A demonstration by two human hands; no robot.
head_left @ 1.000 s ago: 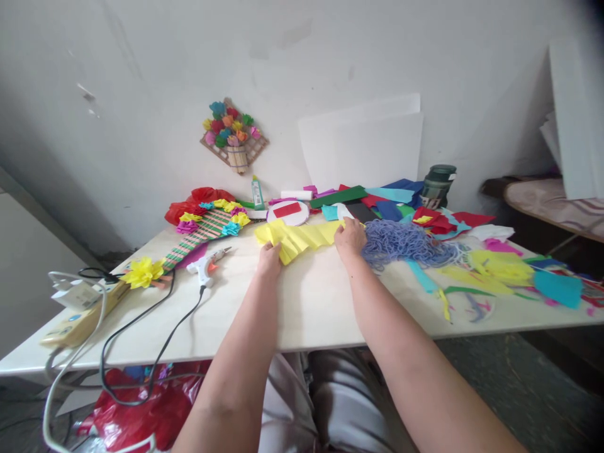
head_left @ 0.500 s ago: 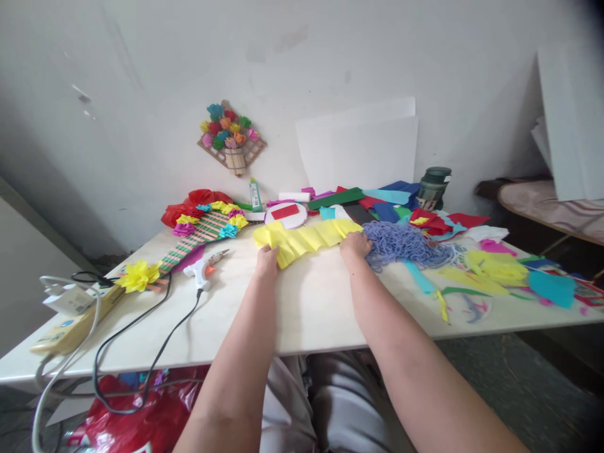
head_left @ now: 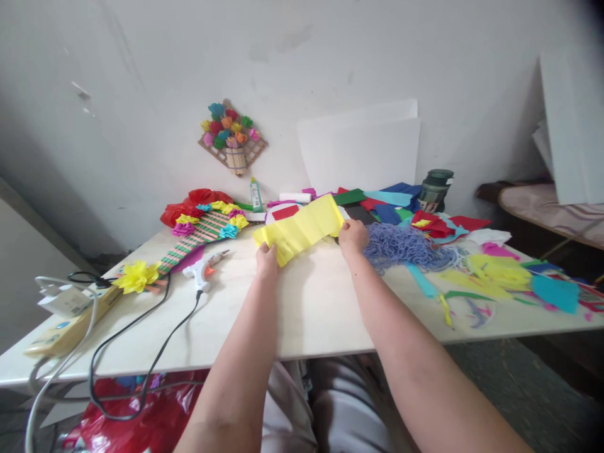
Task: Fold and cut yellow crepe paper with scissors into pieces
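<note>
A creased strip of yellow crepe paper (head_left: 304,228) stretches between my two hands above the table. My left hand (head_left: 267,257) pinches its near left corner. At the other end, my right hand (head_left: 353,236) grips the strip's right edge, which is raised off the table. Partly hidden behind the paper is a white disc (head_left: 271,216) with a red paper piece (head_left: 285,212) on it. A tangle of blue-purple yarn (head_left: 406,246) lies just right of my right hand. To the left of my left hand rests a white hot glue gun (head_left: 201,272) with its cord.
A flower-trimmed striped craft piece (head_left: 201,231) lies left, near a power strip (head_left: 66,330) with trailing cables. Coloured paper scraps (head_left: 495,270) and a dark jar (head_left: 435,190) are on the right. A glue tube (head_left: 255,195) stands at the back.
My right hand has lifted and shifted slightly, raising the right end of the yellow paper; the strip is now flatter and tilted. My left hand stays nearly in place.
</note>
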